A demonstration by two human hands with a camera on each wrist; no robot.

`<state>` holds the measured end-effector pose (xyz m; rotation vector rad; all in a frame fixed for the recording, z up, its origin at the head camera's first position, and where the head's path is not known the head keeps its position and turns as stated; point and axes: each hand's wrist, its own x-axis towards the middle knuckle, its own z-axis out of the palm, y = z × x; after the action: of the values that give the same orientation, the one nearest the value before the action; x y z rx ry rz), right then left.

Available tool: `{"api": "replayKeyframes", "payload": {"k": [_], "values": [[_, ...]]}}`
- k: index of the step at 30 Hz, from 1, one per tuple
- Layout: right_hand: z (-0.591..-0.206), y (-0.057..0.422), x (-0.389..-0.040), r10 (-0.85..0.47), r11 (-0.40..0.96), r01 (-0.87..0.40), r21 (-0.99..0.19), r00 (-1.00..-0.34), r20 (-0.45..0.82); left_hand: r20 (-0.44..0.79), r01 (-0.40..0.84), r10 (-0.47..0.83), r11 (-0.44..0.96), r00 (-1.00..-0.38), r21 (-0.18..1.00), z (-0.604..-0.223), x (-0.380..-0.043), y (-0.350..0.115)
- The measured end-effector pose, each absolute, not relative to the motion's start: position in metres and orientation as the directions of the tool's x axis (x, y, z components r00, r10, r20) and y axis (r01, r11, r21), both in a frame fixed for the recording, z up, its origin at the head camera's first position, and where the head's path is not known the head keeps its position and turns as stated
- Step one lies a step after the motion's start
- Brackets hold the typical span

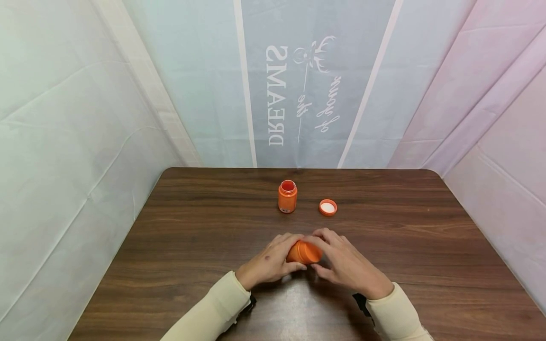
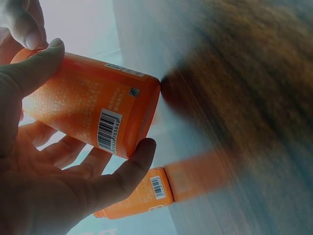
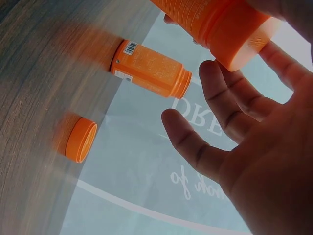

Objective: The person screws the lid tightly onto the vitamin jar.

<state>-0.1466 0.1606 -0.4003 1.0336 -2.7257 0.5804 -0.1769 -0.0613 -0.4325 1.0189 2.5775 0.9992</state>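
Observation:
An orange bottle (image 1: 296, 253) with its orange screw cap (image 1: 311, 253) on is tilted, cap end toward the right. My left hand (image 1: 273, 260) grips its body, thumb on one side and fingers round the other; printed text and a barcode show in the left wrist view. My right hand (image 1: 347, 263) is at the cap (image 3: 247, 41), with thumb and some fingers curled about it and other fingers spread away. Beyond the hands, a second orange bottle (image 1: 287, 199) stands upright without a cap. Right of it, a loose orange cap (image 1: 328, 207) lies with its white inside facing up.
The dark wooden table (image 1: 204, 213) has rounded far corners. Behind it hangs a pale blue-grey cloth (image 1: 213, 94) with white lettering, and light cloth walls (image 1: 64, 142) flank both sides.

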Motion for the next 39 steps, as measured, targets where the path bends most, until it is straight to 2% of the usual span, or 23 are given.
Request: {"api": "replayKeyframes", "payload": {"k": [16,28,39], "values": [[-0.4016,0.1593,-0.1449,-0.561,0.717,-0.624,-0.312,-0.781,0.273,0.068,0.543,0.671,0.531,-0.738,0.651,-0.4331,-0.1763,-0.0618],[-0.4014,0.1609,-0.1466,-0.605,0.680,-0.677,-0.281,-0.735,0.306,0.066,0.537,0.667,0.532,-0.742,0.655,-0.4329,-0.1770,-0.0618],[-0.4017,0.1602,-0.1467,-0.586,0.692,-0.660,-0.293,-0.750,0.306,0.070,0.542,0.671,0.527,-0.738,0.655,-0.4329,-0.1771,-0.0614]]}}
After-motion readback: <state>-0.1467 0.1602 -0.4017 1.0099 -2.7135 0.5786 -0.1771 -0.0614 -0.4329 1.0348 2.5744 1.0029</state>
